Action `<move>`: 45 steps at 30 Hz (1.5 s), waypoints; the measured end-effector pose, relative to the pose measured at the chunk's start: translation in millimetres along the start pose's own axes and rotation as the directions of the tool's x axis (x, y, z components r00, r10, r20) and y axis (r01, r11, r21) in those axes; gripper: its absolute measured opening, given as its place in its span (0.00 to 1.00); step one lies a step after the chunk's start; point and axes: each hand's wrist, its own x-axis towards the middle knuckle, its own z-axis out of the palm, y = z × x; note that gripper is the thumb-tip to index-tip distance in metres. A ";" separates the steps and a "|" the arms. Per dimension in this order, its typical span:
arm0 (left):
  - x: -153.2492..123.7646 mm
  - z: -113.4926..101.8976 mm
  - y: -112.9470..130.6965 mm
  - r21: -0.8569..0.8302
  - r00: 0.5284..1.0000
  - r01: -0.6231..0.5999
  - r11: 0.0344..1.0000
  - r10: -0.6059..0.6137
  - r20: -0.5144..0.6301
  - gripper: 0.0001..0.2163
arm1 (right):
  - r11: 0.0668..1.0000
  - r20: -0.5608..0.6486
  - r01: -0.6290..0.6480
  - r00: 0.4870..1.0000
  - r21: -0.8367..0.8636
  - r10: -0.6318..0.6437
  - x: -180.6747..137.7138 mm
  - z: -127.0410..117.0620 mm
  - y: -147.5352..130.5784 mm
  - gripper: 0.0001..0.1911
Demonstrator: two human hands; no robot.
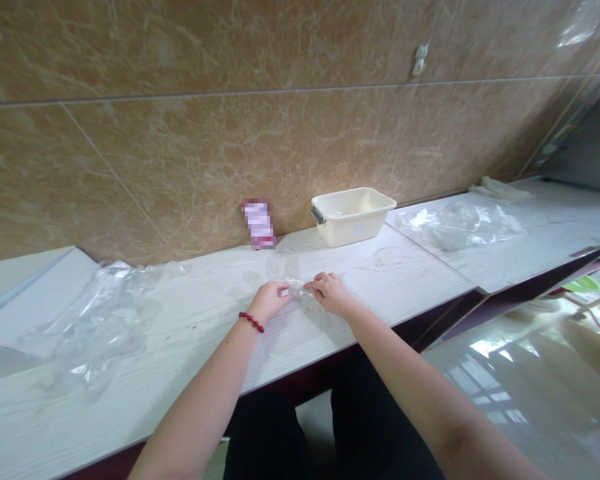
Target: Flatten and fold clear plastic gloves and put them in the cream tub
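Observation:
Between my two hands a thin clear plastic bag [299,291] lies low over the white tabletop. My left hand [271,301], with a red bead bracelet [251,322] at the wrist, is closed on the bag's left side. A small whitish bit [283,292] shows at its fingertips; what it is cannot be made out. On the other side, my right hand [332,293] has its fingers bent together on the plastic, index finger pointing left. Much of the bag's outline is lost against the pale surface.
Behind my hands stand a cream plastic bin [355,227] with a grey handle and a phone-like object [259,225] leaning on the tiled wall [180,160]. Heaps of clear plastic bags lie left [105,320] and right [473,223]. A white box [40,287] occupies the left end.

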 end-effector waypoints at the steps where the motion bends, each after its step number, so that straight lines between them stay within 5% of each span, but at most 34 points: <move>1: -0.1 0.3 -0.4 0.007 1.000 -0.012 1.000 0.012 -0.007 0.15 | 1.000 -0.006 0.009 1.000 0.014 -0.009 0.1 -0.8 0.6 0.15; 9: -5.1 1.5 6.6 0.205 0.951 -0.238 0.949 0.271 -0.147 0.14 | 0.997 0.000 0.032 0.999 0.070 -0.033 -8.8 -10.1 -6.8 0.22; 14: -7.8 8.1 14.4 0.229 0.897 -0.412 0.882 0.437 -0.070 0.16 | 0.998 0.014 0.016 1.000 0.061 -0.017 -7.6 -6.5 -10.8 0.22; 30: -6.4 5.1 20.2 0.126 0.894 -0.371 0.920 0.390 -0.218 0.06 | 0.993 -0.075 -0.026 0.997 0.116 0.035 -5.8 -2.7 -7.2 0.19; 36: -4.5 9.4 14.2 0.185 0.903 -0.318 0.930 0.357 -0.240 0.17 | 0.985 -0.099 -0.055 0.992 0.162 0.072 -3.4 -0.7 -4.7 0.16; 40: 2.3 15.5 11.1 0.074 0.891 -0.267 0.961 0.275 -0.361 0.21 | 0.979 -0.107 -0.090 0.988 0.182 0.111 -2.7 0.2 -4.4 0.15; 43: 2.7 17.5 13.2 0.032 0.868 -0.258 0.966 0.246 -0.431 0.16 | 0.978 -0.119 -0.102 0.985 0.184 0.125 -1.2 1.9 -3.6 0.15; 45: 1.2 18.2 16.4 0.088 0.874 -0.292 0.952 0.303 -0.379 0.10 | 0.974 -0.119 -0.130 0.981 0.183 0.153 0.4 3.2 -2.4 0.16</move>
